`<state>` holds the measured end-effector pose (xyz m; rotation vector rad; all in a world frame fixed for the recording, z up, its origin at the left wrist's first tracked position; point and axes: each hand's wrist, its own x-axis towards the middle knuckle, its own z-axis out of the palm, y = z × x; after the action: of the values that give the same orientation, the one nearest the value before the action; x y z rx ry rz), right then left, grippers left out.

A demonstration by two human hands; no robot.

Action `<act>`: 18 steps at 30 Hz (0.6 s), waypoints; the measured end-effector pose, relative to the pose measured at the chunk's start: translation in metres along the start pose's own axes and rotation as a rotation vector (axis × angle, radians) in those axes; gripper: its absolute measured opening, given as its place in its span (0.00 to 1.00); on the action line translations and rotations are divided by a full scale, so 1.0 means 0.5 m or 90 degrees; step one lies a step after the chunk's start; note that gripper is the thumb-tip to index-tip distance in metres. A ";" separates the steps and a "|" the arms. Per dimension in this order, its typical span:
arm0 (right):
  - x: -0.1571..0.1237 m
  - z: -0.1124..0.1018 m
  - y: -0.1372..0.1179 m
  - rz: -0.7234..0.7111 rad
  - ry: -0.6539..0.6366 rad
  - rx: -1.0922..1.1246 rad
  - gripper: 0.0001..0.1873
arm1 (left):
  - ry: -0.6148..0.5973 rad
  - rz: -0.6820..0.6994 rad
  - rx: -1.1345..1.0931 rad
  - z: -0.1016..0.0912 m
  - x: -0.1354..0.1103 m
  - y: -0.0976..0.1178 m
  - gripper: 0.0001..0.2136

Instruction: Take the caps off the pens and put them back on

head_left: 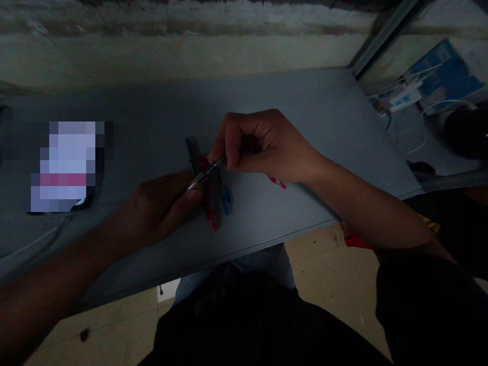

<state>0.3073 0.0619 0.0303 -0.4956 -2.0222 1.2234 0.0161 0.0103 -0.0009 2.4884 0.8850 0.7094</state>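
at far left, on the grey table [267, 101], lies a blurred object [64, 165], pixelated too heavily to tell what it is. the left hand [162, 208] reaches in from 8 o'clock, its fingers curled and its thumb [192, 198] closed on the lower end of a clear pen [208, 173]. the pen slants up towards 2 o'clock into the right hand [259, 147], which comes in from 4 o'clock and clenches the pen's upper end in its fingers [232, 140]. so both hands are grasping the one pen, with their fingertips close together and nearly meeting over the table.

just beneath the pen lies a small bunch of pens [211, 188], dark with red and blue parts, touching neither the table's edge nor the blurred object. the left thumb sits just beside it, and the right hand hangs above its 2 o'clock side. a red piece [276, 181] peeks out from under the right hand at about 3 o'clock from the bunch.

past the table's near edge, a red handle [356, 241] shows below the right forearm. at 1 o'clock, on a lower shelf behind a metal upright [385, 38], are a power strip [396, 99] with white cables [415, 145], a blue box [444, 76] and a black object [463, 132]. the bare floor tiles [335, 284] lie at 5 o'clock.
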 end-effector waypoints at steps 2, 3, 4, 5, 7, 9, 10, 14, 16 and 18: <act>0.001 -0.002 0.000 -0.001 0.012 0.011 0.09 | -0.010 0.014 -0.013 0.001 0.000 0.001 0.18; 0.002 -0.003 0.000 0.000 0.020 0.010 0.09 | -0.007 0.013 -0.009 0.002 0.000 0.001 0.18; 0.003 -0.003 0.001 0.001 0.029 0.007 0.10 | -0.003 0.007 -0.001 0.002 -0.001 0.000 0.18; 0.004 -0.003 0.003 0.005 0.034 0.002 0.12 | 0.001 -0.004 0.009 0.002 -0.001 -0.002 0.18; 0.005 -0.003 0.007 0.012 0.039 -0.002 0.16 | 0.006 -0.023 0.018 0.002 -0.002 -0.005 0.17; 0.007 -0.003 0.011 0.017 0.044 0.004 0.18 | 0.007 -0.028 0.015 0.003 -0.002 -0.007 0.16; 0.008 -0.002 0.013 0.018 0.050 0.011 0.19 | 0.008 -0.026 0.013 0.003 -0.002 -0.008 0.15; 0.013 0.001 0.016 0.018 0.088 0.042 0.21 | 0.005 -0.025 0.009 0.004 -0.002 -0.007 0.15; 0.016 0.002 0.012 0.015 0.110 0.060 0.25 | 0.002 -0.036 0.012 0.004 -0.002 -0.008 0.16; 0.018 0.001 0.004 0.014 0.129 0.079 0.28 | 0.000 -0.048 0.013 0.004 -0.004 -0.008 0.17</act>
<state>0.3006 0.0682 0.0317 -0.5596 -1.7634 1.2503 0.0139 0.0116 -0.0051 2.4586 0.9865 0.6778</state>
